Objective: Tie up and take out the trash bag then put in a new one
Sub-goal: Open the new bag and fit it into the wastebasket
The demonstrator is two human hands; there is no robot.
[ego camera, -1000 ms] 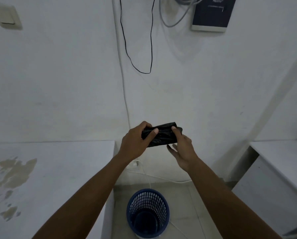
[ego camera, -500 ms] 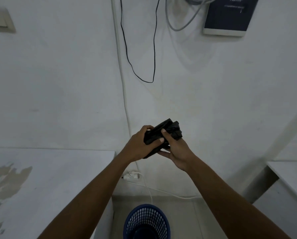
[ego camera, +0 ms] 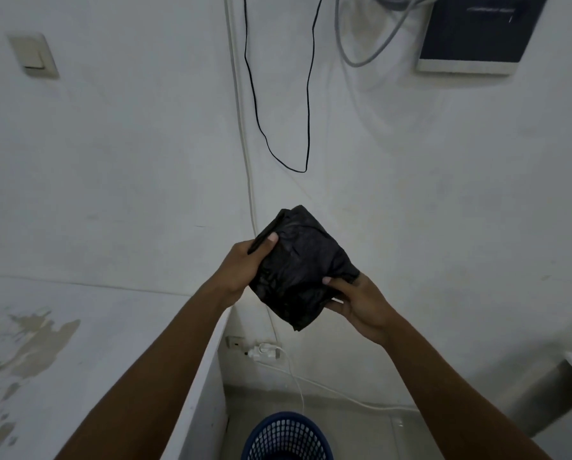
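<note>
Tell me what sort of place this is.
Probably a plain indoor utility or work room: a bare white wall with a light switch, loose cables hanging by a wall-mounted box, and a blue mesh wastebasket on the floor beside a stained white counter.

Basket (ego camera: 288,436) mouth seemingly clear; counter (ego camera: 78,360) beside.

The round blue plastic mesh bin (ego camera: 286,439) is chopped off by the bottom edge, and lettering on the navy wall box (ego camera: 477,31) is too blurry to read.
</note>
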